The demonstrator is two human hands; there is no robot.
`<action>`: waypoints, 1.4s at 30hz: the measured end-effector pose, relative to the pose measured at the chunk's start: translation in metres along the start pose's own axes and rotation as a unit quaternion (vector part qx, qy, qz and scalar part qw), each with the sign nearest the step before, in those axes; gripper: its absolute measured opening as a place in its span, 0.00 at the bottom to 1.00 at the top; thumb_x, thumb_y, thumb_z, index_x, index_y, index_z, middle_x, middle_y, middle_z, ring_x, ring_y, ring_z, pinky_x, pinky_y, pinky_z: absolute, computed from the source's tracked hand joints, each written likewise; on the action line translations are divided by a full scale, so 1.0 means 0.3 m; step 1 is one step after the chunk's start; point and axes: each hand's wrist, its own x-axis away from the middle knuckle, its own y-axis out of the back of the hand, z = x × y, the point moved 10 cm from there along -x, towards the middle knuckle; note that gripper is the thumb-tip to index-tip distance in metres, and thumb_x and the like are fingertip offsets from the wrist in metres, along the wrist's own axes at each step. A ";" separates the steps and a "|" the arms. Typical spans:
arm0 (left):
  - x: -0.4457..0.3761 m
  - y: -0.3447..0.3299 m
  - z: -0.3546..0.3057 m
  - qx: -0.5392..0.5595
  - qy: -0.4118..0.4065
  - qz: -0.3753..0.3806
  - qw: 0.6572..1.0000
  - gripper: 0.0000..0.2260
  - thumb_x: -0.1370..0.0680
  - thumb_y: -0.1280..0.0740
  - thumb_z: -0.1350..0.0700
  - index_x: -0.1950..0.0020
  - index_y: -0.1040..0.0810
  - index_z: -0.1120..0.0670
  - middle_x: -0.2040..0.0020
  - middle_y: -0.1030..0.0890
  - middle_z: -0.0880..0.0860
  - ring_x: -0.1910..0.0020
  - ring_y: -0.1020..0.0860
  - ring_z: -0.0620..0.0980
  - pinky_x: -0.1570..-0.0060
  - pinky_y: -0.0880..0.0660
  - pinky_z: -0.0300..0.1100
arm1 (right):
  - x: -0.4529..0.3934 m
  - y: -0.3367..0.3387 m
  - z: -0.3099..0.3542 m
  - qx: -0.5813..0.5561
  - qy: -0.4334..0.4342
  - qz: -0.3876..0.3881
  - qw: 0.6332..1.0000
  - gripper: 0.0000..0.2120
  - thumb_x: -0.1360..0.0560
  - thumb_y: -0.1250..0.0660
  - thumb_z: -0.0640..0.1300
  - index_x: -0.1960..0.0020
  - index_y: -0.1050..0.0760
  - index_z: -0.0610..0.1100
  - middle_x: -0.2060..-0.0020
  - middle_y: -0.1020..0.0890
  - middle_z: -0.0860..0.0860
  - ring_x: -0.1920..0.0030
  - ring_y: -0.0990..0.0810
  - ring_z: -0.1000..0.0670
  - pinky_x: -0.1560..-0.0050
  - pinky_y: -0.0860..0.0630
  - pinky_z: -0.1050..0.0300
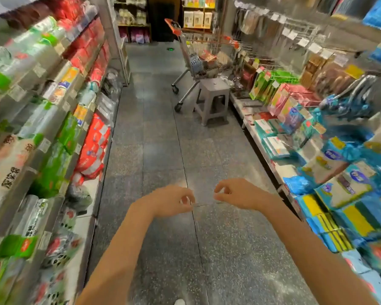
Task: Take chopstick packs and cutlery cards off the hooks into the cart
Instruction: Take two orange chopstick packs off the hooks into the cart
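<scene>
Left hand [171,200], right hand [234,193]: near, over bare aisle floor [158,128], fingers loosely curled, grasping nothing certain (a thin line between them, unidentifiable). Cart [204,60]: far right, parked beside the hooks [279,29] with a grey stool [211,100], presumably for short reach. Aisle open between shelving.
</scene>
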 end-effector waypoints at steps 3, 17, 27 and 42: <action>-0.131 0.116 0.081 -0.015 0.008 -0.008 1.000 0.13 0.19 0.39 0.47 0.36 0.25 0.48 0.41 0.22 0.46 0.47 0.25 0.44 0.42 0.26 0.45 | -0.142 0.084 -0.014 -0.030 -0.005 -0.012 0.999 0.16 0.21 0.39 0.55 0.40 0.25 0.46 0.55 0.23 0.52 0.59 0.24 0.54 0.53 0.27 0.57; -1.005 0.713 0.427 0.019 0.023 -0.025 0.999 0.12 0.19 0.38 0.50 0.36 0.25 0.49 0.42 0.22 0.47 0.49 0.25 0.43 0.45 0.27 0.40 | -1.081 0.662 -0.325 -0.028 -0.006 -0.026 0.999 0.18 0.21 0.38 0.54 0.34 0.30 0.48 0.55 0.21 0.52 0.59 0.24 0.55 0.59 0.31 0.61; -1.479 1.145 0.703 0.049 0.070 -0.019 0.996 0.11 0.19 0.38 0.50 0.37 0.24 0.48 0.46 0.23 0.44 0.46 0.23 0.44 0.42 0.25 0.44 | -1.716 1.022 -0.417 -0.056 -0.009 0.004 0.998 0.15 0.21 0.38 0.55 0.38 0.27 0.50 0.56 0.22 0.55 0.57 0.22 0.55 0.61 0.27 0.64; -2.211 1.895 1.295 0.033 0.044 -0.012 0.998 0.09 0.19 0.37 0.48 0.40 0.23 0.46 0.44 0.21 0.45 0.46 0.23 0.43 0.42 0.26 0.44 | -2.761 1.555 -0.312 -0.112 -0.015 -0.022 0.993 0.18 0.21 0.37 0.52 0.33 0.30 0.50 0.53 0.21 0.53 0.56 0.22 0.55 0.58 0.26 0.62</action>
